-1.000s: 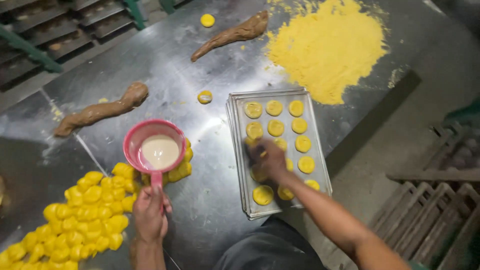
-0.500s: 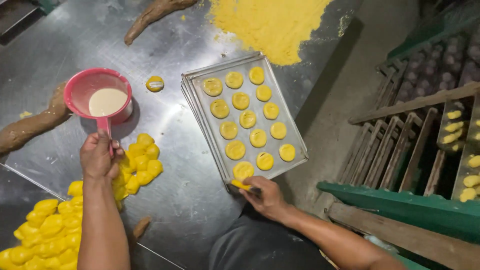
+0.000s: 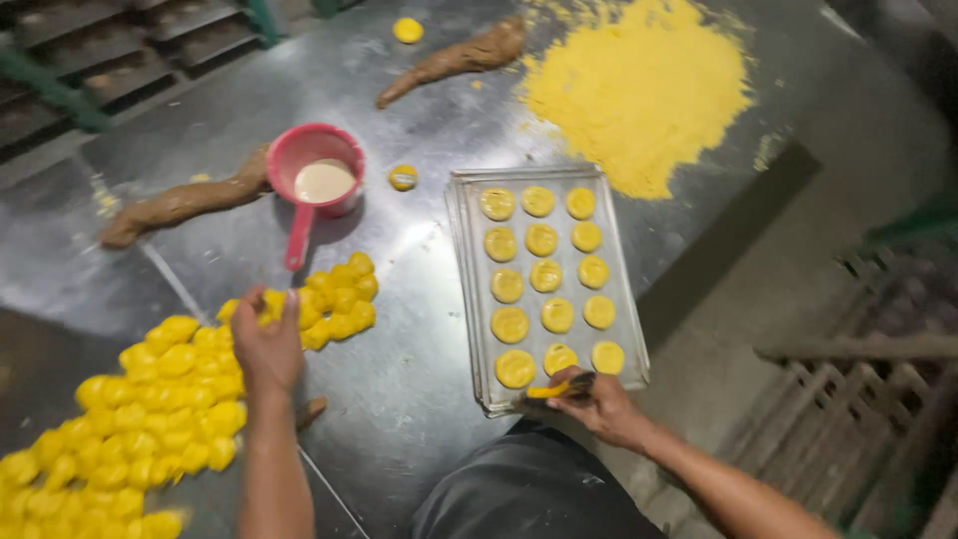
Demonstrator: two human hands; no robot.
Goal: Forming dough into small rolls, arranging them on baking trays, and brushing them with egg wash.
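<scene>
So the left hand (image 3: 267, 344) has let go of the red scoop (image 3: 313, 182) it was gripping by the handle a second ago. The scoop is now sitting on the metal surface (image 3: 419, 329) with its pale liquid inside, right next to a brown dough roll (image 3: 185, 203). That hand is resting at the edge of the yellow dough pieces (image 3: 150, 399), fingers curled over a few of them, though I can't tell if it's actually pinching one.

The right hand (image 3: 599, 404) is closed around a small brush (image 3: 559, 389) with a yellow handle, and it's hovering at the near end of the baking tray (image 3: 469, 299), just beside the front row of round pastries (image 3: 544, 274). I'm counting 15 on the tray, in 5 rows of 3.

Looks to me like the dipping is over for now, with brushing down at the last row.
</scene>
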